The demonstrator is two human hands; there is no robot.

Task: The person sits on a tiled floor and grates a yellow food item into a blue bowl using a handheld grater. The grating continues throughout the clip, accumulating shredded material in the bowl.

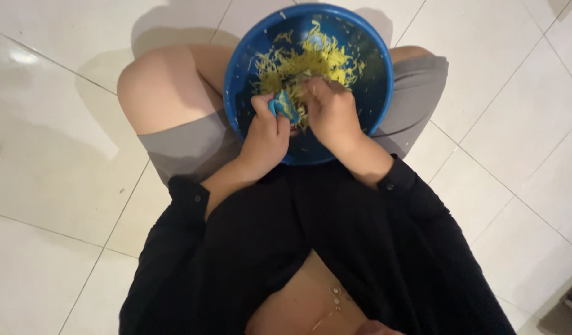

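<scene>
on a white tiled floor (56, 142), a blue bowl (372, 93) of yellow shreds (310, 62) is being steadied on the lap; a small blue tool (284, 107) is being gripped by the left hand (264, 139), the right hand (332, 111) is being closed on something hidden; shredding seems underway, calling for careful fingers

Blue bowl (372, 93), yellow shreds (310, 62), grey shorts (186, 146).

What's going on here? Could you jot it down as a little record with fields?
Setting: person seated on white tiled floor
Container: blue bowl resting between the knees
Contents: yellow shreds piled inside
Left hand: closed on a small blue tool
Right hand: fingers down in the shreds; whether it holds anything is hidden
Clothing: black sleeves, grey shorts
</scene>
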